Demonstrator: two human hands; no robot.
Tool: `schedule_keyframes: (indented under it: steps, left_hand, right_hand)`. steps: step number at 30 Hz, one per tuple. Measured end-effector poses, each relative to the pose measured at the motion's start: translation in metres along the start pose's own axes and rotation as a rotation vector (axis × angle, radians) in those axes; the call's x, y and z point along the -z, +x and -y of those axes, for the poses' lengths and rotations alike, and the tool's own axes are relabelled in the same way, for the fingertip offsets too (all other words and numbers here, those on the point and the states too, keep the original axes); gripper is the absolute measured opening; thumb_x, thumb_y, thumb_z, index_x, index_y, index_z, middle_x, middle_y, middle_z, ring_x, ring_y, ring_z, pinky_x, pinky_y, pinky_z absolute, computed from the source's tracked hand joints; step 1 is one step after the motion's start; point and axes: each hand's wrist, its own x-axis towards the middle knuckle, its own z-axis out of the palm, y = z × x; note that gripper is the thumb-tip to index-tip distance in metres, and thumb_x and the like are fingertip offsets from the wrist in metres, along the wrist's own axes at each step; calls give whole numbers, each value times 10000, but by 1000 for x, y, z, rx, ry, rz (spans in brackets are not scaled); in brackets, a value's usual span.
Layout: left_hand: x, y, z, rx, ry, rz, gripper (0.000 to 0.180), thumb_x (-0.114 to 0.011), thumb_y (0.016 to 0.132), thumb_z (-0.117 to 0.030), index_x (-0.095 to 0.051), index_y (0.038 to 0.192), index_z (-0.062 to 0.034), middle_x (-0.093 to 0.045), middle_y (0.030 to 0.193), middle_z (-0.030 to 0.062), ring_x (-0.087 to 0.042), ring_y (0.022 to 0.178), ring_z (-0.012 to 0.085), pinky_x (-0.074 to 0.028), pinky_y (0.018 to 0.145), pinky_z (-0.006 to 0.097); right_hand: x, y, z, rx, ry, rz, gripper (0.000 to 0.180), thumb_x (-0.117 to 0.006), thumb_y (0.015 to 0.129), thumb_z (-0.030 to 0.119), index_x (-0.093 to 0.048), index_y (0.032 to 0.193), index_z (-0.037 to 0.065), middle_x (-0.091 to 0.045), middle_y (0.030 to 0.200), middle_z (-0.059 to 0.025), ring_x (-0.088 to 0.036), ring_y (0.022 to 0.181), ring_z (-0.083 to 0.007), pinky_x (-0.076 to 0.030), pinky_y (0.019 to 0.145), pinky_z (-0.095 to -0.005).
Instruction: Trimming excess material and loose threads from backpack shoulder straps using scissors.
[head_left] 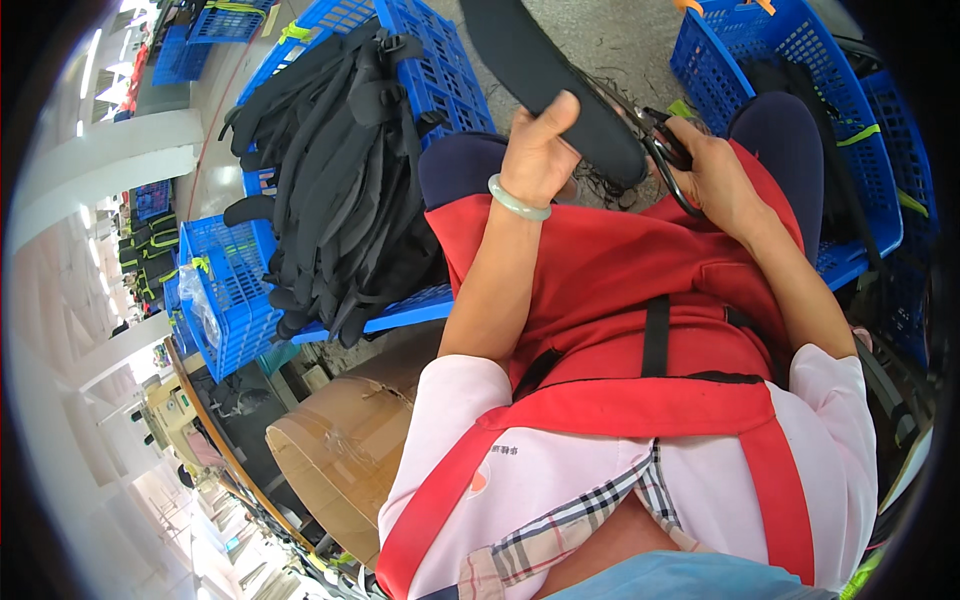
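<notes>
A long black padded strap [540, 70] with a rounded end hangs over my lap. My left hand [541, 148], wearing a pale bangle, is closed on its left edge with the thumb on top. Black-handled scissors [662, 160] are in my right hand [715, 172], beside the strap's right edge. The blades point up and left along that edge; whether they touch it I cannot tell. A red apron [620, 250] covers my lap below both hands.
To my left, a blue crate [440, 80] bears a heap of black straps [350, 190]. Another blue crate [845, 90] stands at my right, with dark pieces inside. Dark thread scraps [610, 190] lie on the floor between my knees. A cardboard box [340, 440] stands at lower left.
</notes>
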Motion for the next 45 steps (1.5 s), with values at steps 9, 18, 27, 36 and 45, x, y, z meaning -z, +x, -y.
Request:
schedule_keyframes:
  steps: [9, 18, 27, 36, 45]
  left_hand:
    - [12, 11, -6, -8, -63, -173, 189, -664, 833, 22, -606, 997, -53, -637, 915, 32, -638, 869, 183, -538, 807, 336]
    - [7, 6, -4, -29, -15, -160, 180, -663, 831, 33, -612, 978, -59, -635, 914, 32, -628, 867, 175, -530, 800, 330]
    - [19, 3, 1, -58, 29, -87, 212, -650, 848, -2, -605, 1049, -53, -638, 1041, 74, -615, 992, 236, -509, 894, 428]
    - [16, 5, 9, -14, 13, -68, 215, -647, 851, -4, -600, 1056, -50, -641, 1006, 76, -623, 964, 235, -517, 876, 419]
    - [4, 4, 27, -21, 81, -128, 170, -665, 854, -30, -623, 1015, -61, -620, 1031, 35, -592, 967, 178, -471, 887, 323]
  right_hand:
    - [-5, -3, -16, 98, 26, 20, 404, -729, 811, 254, -523, 1068, 21, -502, 663, -111, -449, 585, -199, -396, 560, -333]
    - [7, -7, 0, -6, -43, 120, 615, -782, 734, 212, -442, 1198, -4, -553, 861, -155, -534, 752, -244, -448, 718, -340]
    - [-9, 2, -19, 140, -111, 71, 408, -688, 790, 115, -431, 1089, 9, -607, 806, -218, -591, 791, -429, -446, 666, -440]
    - [-11, 7, -17, 115, 5, 30, 258, -654, 852, 130, -479, 977, -13, -556, 702, -205, -566, 644, -299, -413, 588, -380]
    - [-2, 13, -3, 65, 517, 69, 343, -736, 823, 183, -563, 1063, 9, -569, 915, -27, -525, 801, -101, -441, 687, -272]
